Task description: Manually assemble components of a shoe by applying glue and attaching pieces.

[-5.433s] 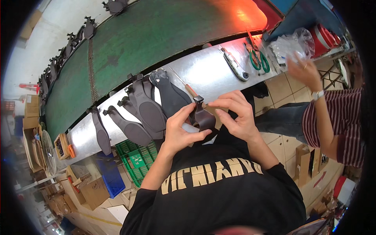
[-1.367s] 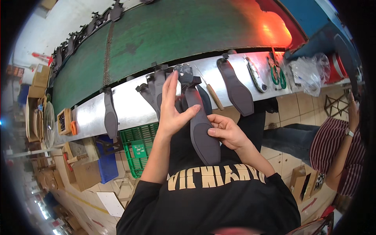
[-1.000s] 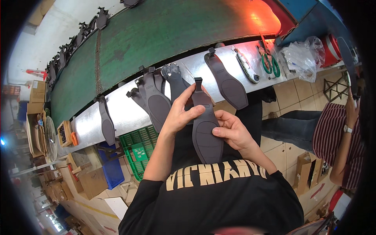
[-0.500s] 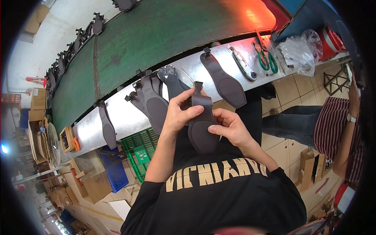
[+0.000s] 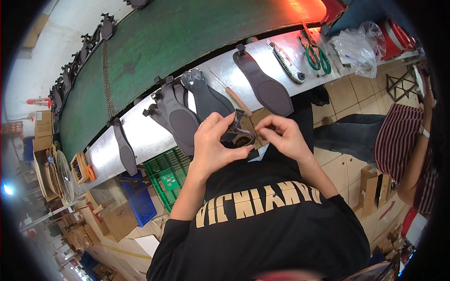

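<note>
Both my hands hold one dark grey shoe sole (image 5: 240, 132) close to my chest, just in front of the metal bench (image 5: 140, 133). My left hand (image 5: 216, 140) curls around its left side with the fingers pinching the upper end. My right hand (image 5: 280, 136) pinches its right edge. The sole looks bent or folded between them, and most of it is hidden by my fingers. Several more dark soles (image 5: 180, 117) lie overlapped on the bench just beyond my left hand, and a single sole (image 5: 263, 84) lies to the right.
A green conveyor belt (image 5: 187, 42) runs behind the bench. A utility knife (image 5: 288, 62), green-handled scissors (image 5: 318, 58) and a clear plastic bag (image 5: 358, 44) lie at the right end. A green crate (image 5: 168, 175) stands below the bench. A person in a striped shirt (image 5: 405, 145) sits at right.
The long sole I held stretched out toward my body is now drawn up and bunched between both hands near the bench edge. One sole has been left on the bench at right.
</note>
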Motion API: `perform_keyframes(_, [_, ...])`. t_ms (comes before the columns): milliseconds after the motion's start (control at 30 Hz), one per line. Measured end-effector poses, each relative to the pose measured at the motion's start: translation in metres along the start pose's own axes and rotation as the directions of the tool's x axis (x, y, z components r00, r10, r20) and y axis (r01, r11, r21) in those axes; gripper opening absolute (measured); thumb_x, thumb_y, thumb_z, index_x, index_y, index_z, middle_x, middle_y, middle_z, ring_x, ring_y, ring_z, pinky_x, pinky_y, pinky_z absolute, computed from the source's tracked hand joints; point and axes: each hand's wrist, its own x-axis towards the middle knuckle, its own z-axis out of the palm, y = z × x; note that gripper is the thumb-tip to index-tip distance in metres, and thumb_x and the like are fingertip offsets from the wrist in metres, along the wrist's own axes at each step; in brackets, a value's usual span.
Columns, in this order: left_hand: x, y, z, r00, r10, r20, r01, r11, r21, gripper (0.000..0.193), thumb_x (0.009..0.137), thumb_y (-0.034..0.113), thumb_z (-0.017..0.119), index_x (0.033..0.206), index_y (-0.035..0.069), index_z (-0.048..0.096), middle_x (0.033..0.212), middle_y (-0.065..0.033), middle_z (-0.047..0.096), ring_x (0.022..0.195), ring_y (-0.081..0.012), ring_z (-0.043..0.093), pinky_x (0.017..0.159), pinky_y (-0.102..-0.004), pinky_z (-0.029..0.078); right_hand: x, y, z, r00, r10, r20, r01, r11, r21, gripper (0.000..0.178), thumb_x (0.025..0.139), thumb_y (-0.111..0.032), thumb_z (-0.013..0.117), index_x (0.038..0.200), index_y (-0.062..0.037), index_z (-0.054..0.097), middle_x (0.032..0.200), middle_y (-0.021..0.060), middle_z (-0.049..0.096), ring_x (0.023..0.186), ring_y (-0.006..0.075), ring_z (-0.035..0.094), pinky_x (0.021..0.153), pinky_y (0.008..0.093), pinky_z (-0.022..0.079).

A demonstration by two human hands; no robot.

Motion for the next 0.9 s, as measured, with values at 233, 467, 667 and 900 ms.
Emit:
perform_keyframes(233, [-0.010, 0.008, 0.008, 0.997, 0.076, 0.025, -0.078, 0.994, 0.078, 0.070, 0.050, 0.022, 0.087, 0.114, 0.001, 0.068, 0.081, -0.0069, 0.053, 0.074, -0.0241, 0.055, 0.066, -0.0355, 0.047, 0.005, -0.006, 0.011, 0.982, -0.135, -0.131, 0.146, 0.986, 0.079, 0.026, 0.093, 0.002, 0.061, 0.119, 0.0021, 0.064, 0.104, 0.0037, 0.066, 0.094, 0.0079, 0.063, 0.084, 0.0224, 0.051])
perform_keyframes(467, [-0.012, 0.009, 0.006, 0.993, 0.001, 0.118, 0.009, 0.997, -0.082, 0.070, 0.053, 0.021, 0.087, 0.116, -0.001, 0.068, 0.086, -0.0071, 0.056, 0.076, -0.0189, 0.058, 0.067, -0.0295, 0.048, 0.012, 0.005, 0.014, 0.962, -0.267, -0.065, 0.270, 0.962, 0.043, 0.037, 0.089, 0.003, 0.063, 0.125, -0.0029, 0.066, 0.119, 0.0057, 0.060, 0.093, 0.0098, 0.063, 0.084, 0.0235, 0.052])
perform_keyframes(667, [-0.010, -0.017, 0.008, 0.945, -0.061, 0.322, 0.229, 0.825, -0.516, 0.072, 0.057, 0.019, 0.085, 0.123, -0.002, 0.064, 0.092, -0.0048, 0.061, 0.083, -0.0151, 0.058, 0.076, -0.0292, 0.048, 0.011, 0.007, 0.017, 0.989, -0.142, -0.041, 0.147, 0.963, 0.225, 0.032, 0.092, -0.001, 0.063, 0.124, -0.0020, 0.066, 0.106, 0.0018, 0.065, 0.088, 0.0056, 0.061, 0.078, 0.0207, 0.050])
perform_keyframes(900, [-0.027, -0.051, 0.023, 0.840, -0.076, 0.537, 0.540, 0.196, -0.818, 0.079, 0.064, 0.014, 0.080, 0.137, -0.003, 0.054, 0.119, -0.0140, 0.066, 0.110, -0.0218, 0.063, 0.100, -0.0335, 0.045, 0.011, 0.004, 0.025, 0.996, -0.088, -0.003, 0.086, 0.967, 0.238, 0.034, 0.097, -0.003, 0.056, 0.130, 0.0017, 0.060, 0.112, 0.0063, 0.068, 0.097, 0.0098, 0.064, 0.087, 0.0234, 0.051])
